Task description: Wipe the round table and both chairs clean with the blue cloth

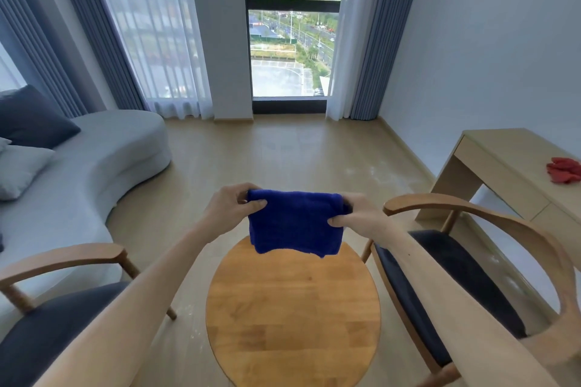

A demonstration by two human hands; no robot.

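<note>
A folded blue cloth (294,223) hangs in the air above the far edge of the round wooden table (292,314). My left hand (232,203) pinches its upper left corner and my right hand (353,214) pinches its upper right corner, stretching the top edge level. One wooden armchair with a dark seat (53,333) stands left of the table. The other armchair (465,276) stands to the right, partly hidden by my right forearm.
A curved grey sofa (103,154) with cushions fills the left side. At the right wall stands a light wooden desk (503,160) with a red cloth (564,170) on it. Bare wooden floor (283,148) stretches to the tall window and curtains ahead.
</note>
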